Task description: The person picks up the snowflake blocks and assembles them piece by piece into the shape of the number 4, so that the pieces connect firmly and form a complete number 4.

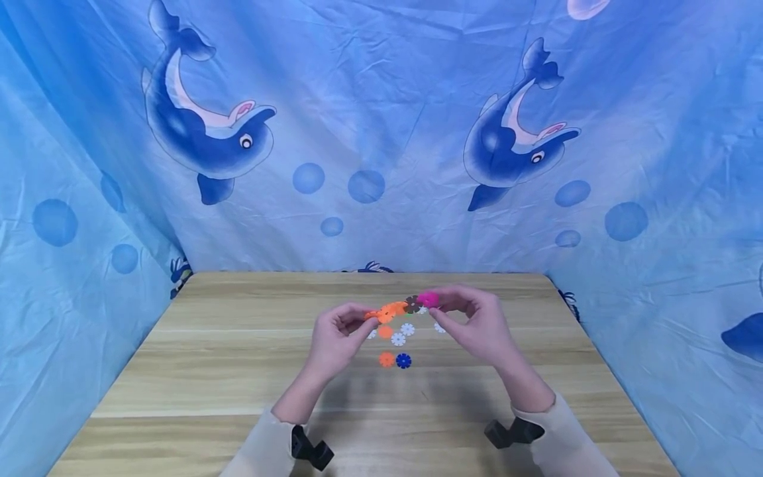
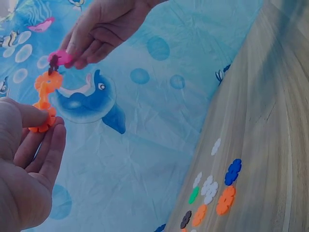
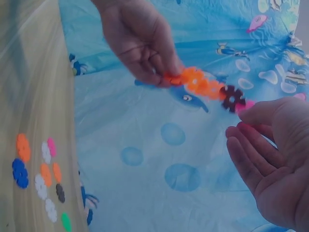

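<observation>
Head view: above the table [image 1: 238, 371], my left hand [image 1: 336, 338] pinches the notched-disc chain [image 1: 387, 313] by its orange left end, my right hand [image 1: 479, 324] the pink disc [image 1: 427, 300] at right. If I twist too strongly, the brown disc [image 1: 412, 304] between may, I think, slip loose.

Chain of orange, dark and pink discs [image 3: 212, 90] between both hands [image 3: 286, 169].

The head view is bright, with soft shadows on the tabletop [image 1: 238, 371], while both wrist views look dimmer and hazier.
</observation>
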`<act>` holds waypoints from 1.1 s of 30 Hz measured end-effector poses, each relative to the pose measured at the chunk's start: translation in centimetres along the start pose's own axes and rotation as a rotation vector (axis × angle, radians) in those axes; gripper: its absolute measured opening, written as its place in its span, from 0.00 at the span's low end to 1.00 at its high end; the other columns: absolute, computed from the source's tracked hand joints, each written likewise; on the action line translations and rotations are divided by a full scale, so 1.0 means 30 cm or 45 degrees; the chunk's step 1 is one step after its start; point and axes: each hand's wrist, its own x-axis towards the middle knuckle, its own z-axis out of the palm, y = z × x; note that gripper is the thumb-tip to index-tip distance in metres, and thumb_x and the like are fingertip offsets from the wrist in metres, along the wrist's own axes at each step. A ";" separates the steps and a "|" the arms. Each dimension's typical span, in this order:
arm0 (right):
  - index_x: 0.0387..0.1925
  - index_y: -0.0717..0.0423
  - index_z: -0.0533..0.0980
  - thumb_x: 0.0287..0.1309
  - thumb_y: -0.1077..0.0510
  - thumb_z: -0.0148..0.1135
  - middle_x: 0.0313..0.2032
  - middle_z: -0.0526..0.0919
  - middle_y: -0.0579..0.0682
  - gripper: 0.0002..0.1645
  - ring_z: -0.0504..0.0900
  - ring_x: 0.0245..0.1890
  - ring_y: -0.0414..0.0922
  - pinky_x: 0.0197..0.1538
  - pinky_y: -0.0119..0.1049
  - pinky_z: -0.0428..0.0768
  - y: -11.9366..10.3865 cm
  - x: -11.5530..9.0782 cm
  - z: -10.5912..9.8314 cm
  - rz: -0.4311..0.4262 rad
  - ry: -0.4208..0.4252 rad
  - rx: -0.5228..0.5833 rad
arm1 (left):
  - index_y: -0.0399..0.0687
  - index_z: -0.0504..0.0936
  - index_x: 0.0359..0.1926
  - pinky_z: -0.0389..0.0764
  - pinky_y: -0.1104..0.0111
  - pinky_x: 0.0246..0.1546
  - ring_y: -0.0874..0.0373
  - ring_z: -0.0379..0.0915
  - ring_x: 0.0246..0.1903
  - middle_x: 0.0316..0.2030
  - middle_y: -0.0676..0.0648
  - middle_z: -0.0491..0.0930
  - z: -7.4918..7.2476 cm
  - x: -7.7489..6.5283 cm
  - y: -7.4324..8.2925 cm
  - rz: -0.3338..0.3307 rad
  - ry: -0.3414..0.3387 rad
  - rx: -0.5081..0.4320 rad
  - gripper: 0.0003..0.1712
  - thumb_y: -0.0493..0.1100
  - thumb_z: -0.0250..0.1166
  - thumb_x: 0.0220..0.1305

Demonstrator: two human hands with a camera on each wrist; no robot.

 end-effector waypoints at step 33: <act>0.49 0.63 0.87 0.61 0.65 0.72 0.48 0.91 0.60 0.15 0.91 0.45 0.54 0.51 0.46 0.92 0.473 -0.015 0.050 0.443 -0.304 -0.519 | 0.31 0.86 0.48 0.92 0.66 0.47 0.54 0.92 0.40 0.40 0.50 0.91 -0.030 -0.001 0.030 0.003 0.064 -0.112 0.10 0.31 0.73 0.67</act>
